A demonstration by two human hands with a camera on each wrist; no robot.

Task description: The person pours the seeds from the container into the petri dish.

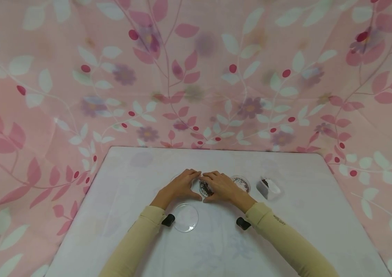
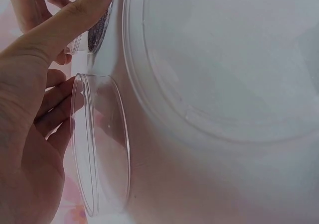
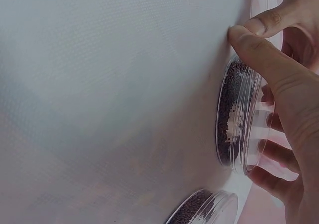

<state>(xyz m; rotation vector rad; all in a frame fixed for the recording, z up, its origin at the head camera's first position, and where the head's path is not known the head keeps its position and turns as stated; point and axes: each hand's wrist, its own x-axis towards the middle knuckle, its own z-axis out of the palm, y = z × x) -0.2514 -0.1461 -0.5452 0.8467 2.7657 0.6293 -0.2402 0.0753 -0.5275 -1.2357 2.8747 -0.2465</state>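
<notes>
A round clear petri dish [image 1: 205, 188] of small dark grains sits on the table between the two hands. My right hand [image 1: 223, 187] grips it from the right, thumb at its near edge and fingers round the far side. From the left, my left hand [image 1: 183, 185] holds its edge, with the thumb [image 2: 70, 22] reaching across. Both thumb tips meet at the near side in the right wrist view. The grains [image 3: 229, 109] lie unevenly, with pale gaps among them. Behind the left hand stands a clear, empty-looking dish [image 2: 124, 149].
Right of the hands is another dish with dark grains [image 1: 241, 184], then a clear plastic tub [image 1: 263, 189] holding dark grains. A clear round dish or lid [image 1: 185, 217] lies near the left forearm. A white cloth [image 1: 293, 223] covers the table; a floral curtain hangs behind.
</notes>
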